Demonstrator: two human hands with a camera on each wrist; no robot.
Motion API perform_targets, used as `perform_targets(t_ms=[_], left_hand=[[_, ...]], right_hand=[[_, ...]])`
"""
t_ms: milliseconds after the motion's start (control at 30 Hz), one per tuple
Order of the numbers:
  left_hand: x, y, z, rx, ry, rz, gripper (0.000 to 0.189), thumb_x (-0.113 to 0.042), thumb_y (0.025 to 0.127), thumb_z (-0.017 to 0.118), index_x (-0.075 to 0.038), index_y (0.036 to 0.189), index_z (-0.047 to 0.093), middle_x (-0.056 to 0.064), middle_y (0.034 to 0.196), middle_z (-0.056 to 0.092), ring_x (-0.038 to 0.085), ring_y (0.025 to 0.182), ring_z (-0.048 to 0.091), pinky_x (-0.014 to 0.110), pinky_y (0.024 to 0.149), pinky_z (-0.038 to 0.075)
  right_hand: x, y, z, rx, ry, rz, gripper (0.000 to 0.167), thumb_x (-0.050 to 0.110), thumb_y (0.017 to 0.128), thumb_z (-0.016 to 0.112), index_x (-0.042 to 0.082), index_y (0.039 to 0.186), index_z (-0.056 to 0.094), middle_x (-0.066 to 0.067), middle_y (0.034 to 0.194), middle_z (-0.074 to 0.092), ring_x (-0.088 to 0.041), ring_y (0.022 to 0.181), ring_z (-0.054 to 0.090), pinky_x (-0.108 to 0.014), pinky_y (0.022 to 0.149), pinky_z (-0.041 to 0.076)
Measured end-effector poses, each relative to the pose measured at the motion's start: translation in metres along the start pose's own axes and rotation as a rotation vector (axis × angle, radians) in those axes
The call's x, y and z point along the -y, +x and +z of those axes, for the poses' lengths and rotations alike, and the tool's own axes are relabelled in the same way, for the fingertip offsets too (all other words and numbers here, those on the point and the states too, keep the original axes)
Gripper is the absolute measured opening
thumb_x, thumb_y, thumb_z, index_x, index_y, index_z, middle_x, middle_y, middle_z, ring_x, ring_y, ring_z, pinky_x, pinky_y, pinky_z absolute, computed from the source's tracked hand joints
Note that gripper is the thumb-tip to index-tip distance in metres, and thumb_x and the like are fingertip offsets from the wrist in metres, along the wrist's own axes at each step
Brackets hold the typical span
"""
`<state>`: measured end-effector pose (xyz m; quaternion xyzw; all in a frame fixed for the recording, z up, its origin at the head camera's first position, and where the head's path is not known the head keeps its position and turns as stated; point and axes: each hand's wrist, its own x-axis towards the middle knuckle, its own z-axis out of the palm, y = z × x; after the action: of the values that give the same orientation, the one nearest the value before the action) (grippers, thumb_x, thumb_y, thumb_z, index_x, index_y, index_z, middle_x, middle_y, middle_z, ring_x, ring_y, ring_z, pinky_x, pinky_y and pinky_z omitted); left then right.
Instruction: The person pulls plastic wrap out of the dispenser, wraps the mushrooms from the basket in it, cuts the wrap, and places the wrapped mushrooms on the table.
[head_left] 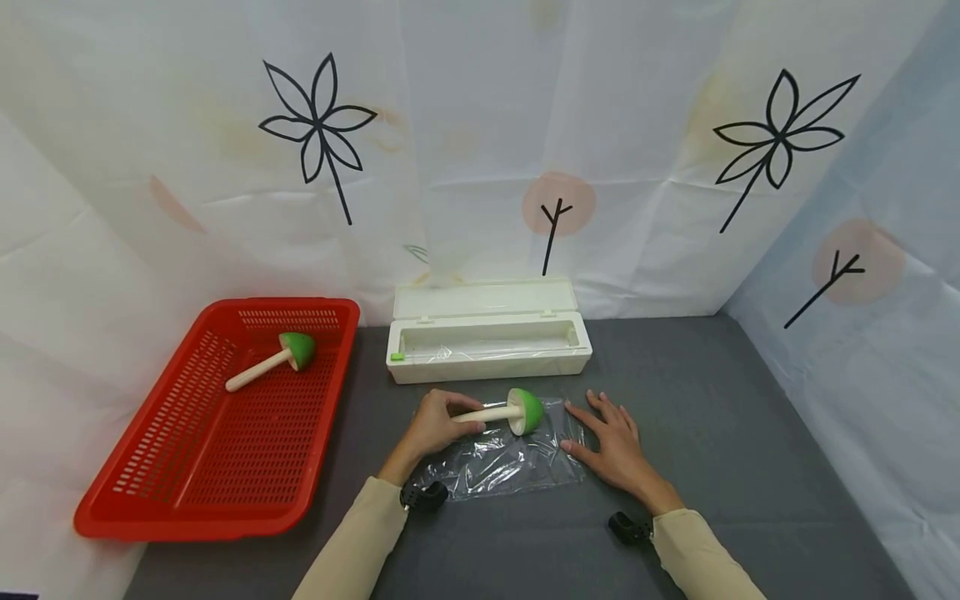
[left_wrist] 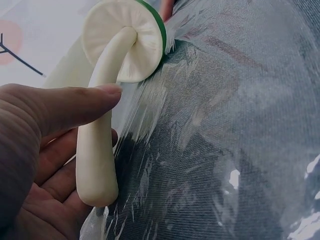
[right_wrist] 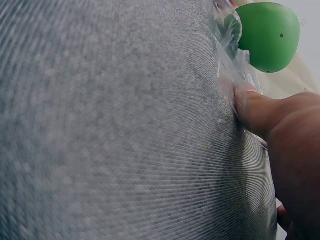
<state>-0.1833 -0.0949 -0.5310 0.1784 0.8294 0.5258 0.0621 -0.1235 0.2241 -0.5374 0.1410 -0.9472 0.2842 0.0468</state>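
Observation:
A toy mushroom [head_left: 528, 412] with a green cap and a pale stem lies sideways over a sheet of clear plastic wrap [head_left: 510, 467]. My left hand [head_left: 438, 421] pinches its stem [left_wrist: 97, 155] between thumb and fingers, with the cap pointing right. At the sheet's right edge, my right hand [head_left: 615, 446] spreads its fingers and touches the film. In the right wrist view the thumb [right_wrist: 260, 110] presses on the film's edge, close to the green cap [right_wrist: 270, 37]. Crumpled film [left_wrist: 200, 125] also shows beside the stem in the left wrist view.
A red plastic basket [head_left: 315, 479] stands at the left, with another green-capped toy mushroom [head_left: 297, 350] inside. Behind the hands sits a white wrap dispenser [head_left: 487, 367], its lid up and a green slider [head_left: 397, 357] at its left end. White printed cloth walls [head_left: 465, 150] enclose the grey table [head_left: 750, 450].

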Motion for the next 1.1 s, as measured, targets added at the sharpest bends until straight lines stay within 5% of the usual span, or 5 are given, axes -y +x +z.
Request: perform_targets(t_ms=[433, 1100], left_hand=[[0.003, -0.002, -0.001, 0.018, -0.04, 0.004, 0.029, -0.009, 0.077, 0.089, -0.002, 0.104, 0.079, 0.01, 0.098, 0.076, 0.021, 0.089, 0.074, 0.031, 0.077, 0.057], [0.008, -0.015, -0.016, -0.062, -0.154, 0.034, 0.036, 0.001, 0.076, 0.088, 0.01, 0.108, 0.074, 0.024, 0.102, 0.073, 0.04, 0.097, 0.072, 0.051, 0.086, 0.055]], right_hand=[[-0.004, -0.001, 0.003, -0.019, -0.001, -0.027, 0.06, 0.032, 0.089, 0.078, 0.009, 0.142, 0.06, -0.031, 0.152, 0.04, -0.052, 0.144, 0.027, -0.07, 0.111, 0.014], [-0.002, 0.001, -0.001, 0.018, -0.041, -0.019, 0.059, 0.031, 0.091, 0.076, 0.009, 0.143, 0.059, -0.029, 0.154, 0.038, -0.051, 0.145, 0.027, -0.069, 0.111, 0.014]])
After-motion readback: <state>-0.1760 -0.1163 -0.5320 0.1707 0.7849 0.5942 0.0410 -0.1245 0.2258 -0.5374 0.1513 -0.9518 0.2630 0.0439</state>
